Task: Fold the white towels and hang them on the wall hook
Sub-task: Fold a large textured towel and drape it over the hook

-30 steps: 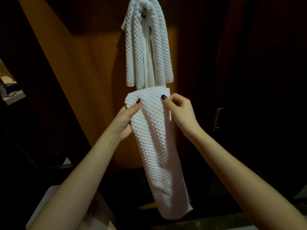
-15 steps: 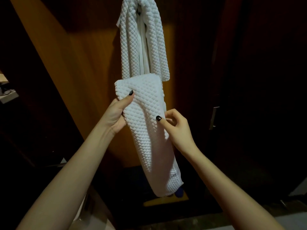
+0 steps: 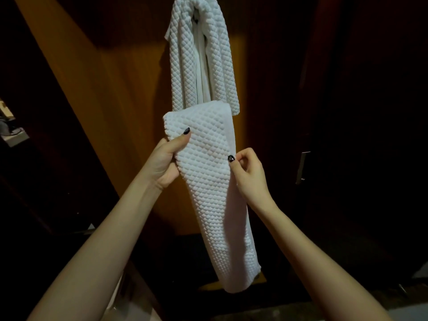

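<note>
Folded towel [image 3: 208, 181] hangs just below hung towel [image 3: 203, 61]; left hand [image 3: 166, 158] clamps its left edge, right hand [image 3: 247, 172] pinches its right edge.

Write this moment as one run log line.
left hand: grips folded towel | right hand: pinches its edge | hung towel: on wall

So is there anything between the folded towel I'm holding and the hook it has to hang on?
Yes. The hanging towel already drapes over the hook, directly above the folded towel gripped by your left hand and right hand. The hook itself is hidden under it, so free room there cannot be judged.
</note>
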A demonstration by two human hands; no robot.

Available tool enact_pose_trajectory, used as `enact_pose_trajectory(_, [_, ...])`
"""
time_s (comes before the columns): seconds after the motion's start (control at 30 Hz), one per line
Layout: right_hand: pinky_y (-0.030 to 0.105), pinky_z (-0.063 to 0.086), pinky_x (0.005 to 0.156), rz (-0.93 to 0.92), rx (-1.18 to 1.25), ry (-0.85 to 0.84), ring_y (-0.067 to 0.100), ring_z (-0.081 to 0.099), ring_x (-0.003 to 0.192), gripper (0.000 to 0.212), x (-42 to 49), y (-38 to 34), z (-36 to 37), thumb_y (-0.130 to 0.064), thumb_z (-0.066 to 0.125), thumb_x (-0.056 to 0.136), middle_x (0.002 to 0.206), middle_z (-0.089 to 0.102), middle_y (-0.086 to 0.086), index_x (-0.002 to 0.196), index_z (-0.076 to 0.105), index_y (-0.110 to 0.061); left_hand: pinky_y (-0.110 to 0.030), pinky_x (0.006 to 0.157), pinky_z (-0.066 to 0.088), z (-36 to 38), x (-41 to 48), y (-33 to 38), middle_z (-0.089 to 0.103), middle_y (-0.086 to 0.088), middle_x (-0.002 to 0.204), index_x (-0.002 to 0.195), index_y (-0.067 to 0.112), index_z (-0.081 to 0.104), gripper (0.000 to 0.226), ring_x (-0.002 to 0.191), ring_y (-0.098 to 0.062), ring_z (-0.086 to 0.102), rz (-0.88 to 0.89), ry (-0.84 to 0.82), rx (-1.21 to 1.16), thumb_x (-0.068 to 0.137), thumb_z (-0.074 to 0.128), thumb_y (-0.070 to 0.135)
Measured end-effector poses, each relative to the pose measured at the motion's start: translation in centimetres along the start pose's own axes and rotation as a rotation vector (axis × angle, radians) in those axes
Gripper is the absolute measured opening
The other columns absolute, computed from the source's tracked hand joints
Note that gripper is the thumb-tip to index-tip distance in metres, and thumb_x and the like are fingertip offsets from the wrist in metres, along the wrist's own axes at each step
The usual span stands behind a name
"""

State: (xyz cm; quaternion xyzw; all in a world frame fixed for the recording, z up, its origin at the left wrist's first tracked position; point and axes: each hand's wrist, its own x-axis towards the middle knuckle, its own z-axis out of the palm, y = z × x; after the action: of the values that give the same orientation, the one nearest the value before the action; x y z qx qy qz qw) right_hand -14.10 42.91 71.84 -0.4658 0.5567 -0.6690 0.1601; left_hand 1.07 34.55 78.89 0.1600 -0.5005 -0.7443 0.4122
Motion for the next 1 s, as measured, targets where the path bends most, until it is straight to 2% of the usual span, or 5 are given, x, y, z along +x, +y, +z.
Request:
enact_pose_trajectory(0.2, [0.047,0.05,0.071,-0.002,0.077,-0.132,0.037,0.06,0.084,0.025,-0.7,-0.1,-0.6,-0.025,0.067,0.089,0.089,0.062,0.02,0.086,0.055,-0.002,-0.035,0.088,0.056,-0.3,0.3,-0.2,0.07,-0.009,0.114,0.118,0.007,0.059,0.031,0.109,-0.022,0.065,0.002,0.016,0.037,0.087,0.055,0.01])
enact_pose_trajectory(0.37, [0.034,0.041,0.064,-0.002,0.099,-0.062,0.019,0.051,0.069,0.026,-0.5,-0.1,-0.8,-0.017,0.067,0.088,0.073,0.054,0.011,0.076,0.049,-0.004,-0.036,0.088,0.056,-0.1,0.3,-0.2,0.07,-0.008,0.114,0.116,0.008,0.06,0.032,0.11,-0.022,0.065,0.004,0.022,0.05,0.084,0.057,0.011])
enact_pose_trajectory(0.53, [0.038,0.055,0.072,0.147,0.181,-0.008,0.021,0.07,0.079,0.025,-0.1,-0.6,-0.8,-0.02,0.073,0.085,0.085,0.073,0.01,0.1,0.057,-0.009,-0.037,0.087,0.056,0.0,0.0,0.0,0.07,-0.009,0.114,0.113,0.008,0.062,0.031,0.109,-0.023,0.065,-0.012,0.014,0.043,0.083,0.058,0.012])
enact_pose_trajectory(0.73, [0.032,0.045,0.094,0.062,0.101,-0.207,0.013,0.055,0.11,0.015,0.9,-0.6,-1.9,-0.018,0.068,0.088,0.118,0.058,0.005,0.087,0.065,-0.003,-0.036,0.084,0.057,-0.4,-0.2,0.8,0.07,-0.01,0.113,0.116,0.008,0.061,0.035,0.106,-0.022,0.066,-0.044,0.015,0.011,0.082,0.058,0.017])
enact_pose_trajectory(1.0, [0.031,0.054,0.079,0.178,0.269,-0.428,0.017,0.067,0.089,0.019,-0.6,-0.5,-1.2,-0.027,0.068,0.085,0.096,0.072,0.002,0.094,0.07,-0.01,-0.029,0.078,0.058,-0.4,-0.5,0.8,0.074,-0.004,0.1,0.112,0.012,0.062,0.022,0.094,-0.016,0.07,-0.056,0.065,0.021,0.098,0.047,0.02])
